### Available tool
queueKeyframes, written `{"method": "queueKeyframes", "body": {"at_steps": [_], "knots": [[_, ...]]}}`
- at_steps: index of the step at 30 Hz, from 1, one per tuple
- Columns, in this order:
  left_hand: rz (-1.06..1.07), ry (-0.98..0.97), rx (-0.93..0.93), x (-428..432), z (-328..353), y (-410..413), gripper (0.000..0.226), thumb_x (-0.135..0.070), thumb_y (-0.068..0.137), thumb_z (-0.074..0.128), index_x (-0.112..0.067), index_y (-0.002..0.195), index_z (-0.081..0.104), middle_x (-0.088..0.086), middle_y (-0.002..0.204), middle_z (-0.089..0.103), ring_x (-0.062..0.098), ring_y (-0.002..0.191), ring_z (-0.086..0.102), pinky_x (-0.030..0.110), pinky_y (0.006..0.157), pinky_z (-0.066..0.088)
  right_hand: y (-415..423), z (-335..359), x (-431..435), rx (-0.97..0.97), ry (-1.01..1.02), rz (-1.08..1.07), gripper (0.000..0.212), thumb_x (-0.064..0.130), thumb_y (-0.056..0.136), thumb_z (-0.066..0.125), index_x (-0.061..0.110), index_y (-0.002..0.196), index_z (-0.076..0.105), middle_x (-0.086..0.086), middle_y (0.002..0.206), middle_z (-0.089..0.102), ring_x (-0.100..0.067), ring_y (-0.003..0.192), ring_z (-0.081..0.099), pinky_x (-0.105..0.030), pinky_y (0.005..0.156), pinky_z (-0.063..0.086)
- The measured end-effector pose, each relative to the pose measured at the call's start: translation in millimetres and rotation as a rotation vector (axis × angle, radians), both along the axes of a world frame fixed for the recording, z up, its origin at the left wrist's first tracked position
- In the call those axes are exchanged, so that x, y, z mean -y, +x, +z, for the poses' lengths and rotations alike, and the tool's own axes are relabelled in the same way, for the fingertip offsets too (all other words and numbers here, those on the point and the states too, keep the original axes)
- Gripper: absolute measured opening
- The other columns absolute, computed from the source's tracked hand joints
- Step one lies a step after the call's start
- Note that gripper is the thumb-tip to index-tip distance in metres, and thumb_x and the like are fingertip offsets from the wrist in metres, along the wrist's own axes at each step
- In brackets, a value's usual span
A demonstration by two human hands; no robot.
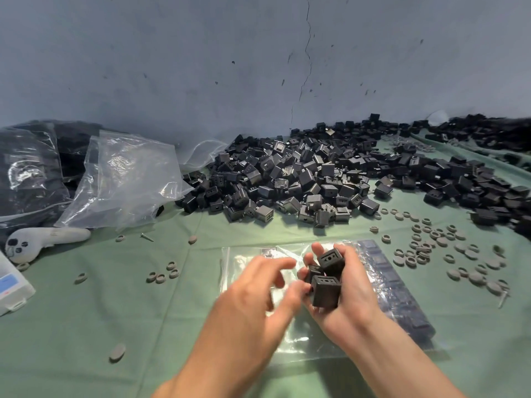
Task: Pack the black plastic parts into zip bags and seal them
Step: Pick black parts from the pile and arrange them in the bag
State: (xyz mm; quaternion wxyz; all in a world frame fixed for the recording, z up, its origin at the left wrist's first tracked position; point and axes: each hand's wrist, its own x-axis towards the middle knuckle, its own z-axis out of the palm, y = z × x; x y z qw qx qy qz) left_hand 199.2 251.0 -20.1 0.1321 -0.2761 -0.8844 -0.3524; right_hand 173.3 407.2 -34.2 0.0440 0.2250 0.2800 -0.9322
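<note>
Left hand: the left hand [258,294] hovers over the zip bag, palm down, forearm coming in from the lower edge. Its fingers are spread and loosely bent and hold nothing.
Left thumb: it points at the lowest part in the other hand. Motion blur hides whether it touches.
Right hand: the right hand [349,297] is turned palm-inward, fingers curled up round a small stack of black plastic parts [326,287]. Its fingertips show above the top piece.
Held stack: at least three cube-like pieces, slotted faces towards the camera, lifted clear of the bag.
Zip bag: the clear zip bag [244,255] lies flat on the tabletop [86,326] directly under both hands.
Packed row: a packed row [399,285] of dark parts sits inside the bag along its right side, just beyond the right wrist.
Pile: a big pile [301,173] of the same black parts lies beyond the bag, running to the right along the wall [201,67].
Caps: grey round caps [431,245] are scattered right of the bag, and a few more lie to the left.
Empty bags: crumpled clear bags [126,179] lie at the far left, beside the pile.
Filled bags: dark filled bags [26,168] sit behind them at the left edge.
Other items: a white controller [43,239], a white box [11,285] and a screw [147,237] lie on the left side.
</note>
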Motion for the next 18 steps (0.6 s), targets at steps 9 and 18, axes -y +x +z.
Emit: {"method": "queueKeyframes", "body": {"at_steps": [9,18], "knots": [[-0.068,-0.059,0.025,-27,-7,19,0.026,-0.061,0.086,0.038,-0.051,0.107,0.026,-0.039,0.103,0.035,-0.018,0.083,0.044,0.009,0.06,0.038,12,-3,2,-0.04,-0.013,-0.119,0.029,0.04,0.096,0.05,0.018,0.088,0.068,-0.003,0.074,0.064,-0.016,0.053,0.06,-0.026,0.048,0.053],[0.314,0.126,0.325,75,17,-32,0.023,-0.019,0.09,0.067,-0.036,0.102,0.057,-0.002,0.107,0.062,0.013,0.083,0.067,0.033,0.085,0.054,15,8,-35,-0.022,-0.037,-0.178,0.023,0.031,0.096,0.047,0.014,0.094,0.063,-0.007,0.078,0.061,-0.017,0.07,0.05,-0.026,0.057,0.043]]}}
